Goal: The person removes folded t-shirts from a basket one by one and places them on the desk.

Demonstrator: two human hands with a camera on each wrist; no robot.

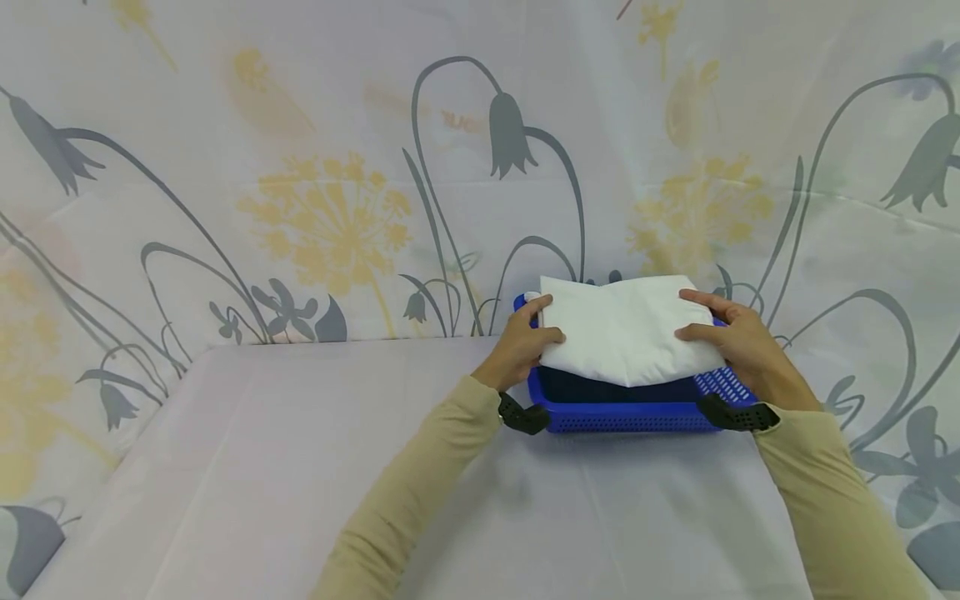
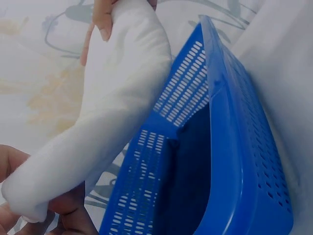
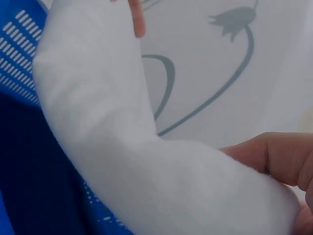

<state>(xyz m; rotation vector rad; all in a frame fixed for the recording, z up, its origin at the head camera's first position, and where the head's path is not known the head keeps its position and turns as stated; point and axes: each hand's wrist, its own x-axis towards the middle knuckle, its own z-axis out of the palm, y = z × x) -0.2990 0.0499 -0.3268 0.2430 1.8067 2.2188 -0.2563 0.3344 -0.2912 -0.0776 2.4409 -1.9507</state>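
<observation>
Both hands hold a soft, folded white cloth [image 1: 626, 329] by its two side edges, above a blue plastic basket [image 1: 630, 417]. My left hand [image 1: 517, 343] grips the cloth's left edge, thumb on the near face. At the right edge, my right hand [image 1: 738, 342] pinches it between thumb and fingers. In the left wrist view the cloth [image 2: 122, 73] bends in the middle and stands over the basket's far side. A dark navy folded cloth [image 2: 188, 166] lies inside the basket, partly hidden by the white one in the head view.
The basket stands on a table covered with a pale cloth [image 1: 300, 450], close to the back. Behind it hangs a curtain [image 1: 337, 125] printed with grey and yellow flowers. Dark bands [image 1: 522, 414] circle both wrists.
</observation>
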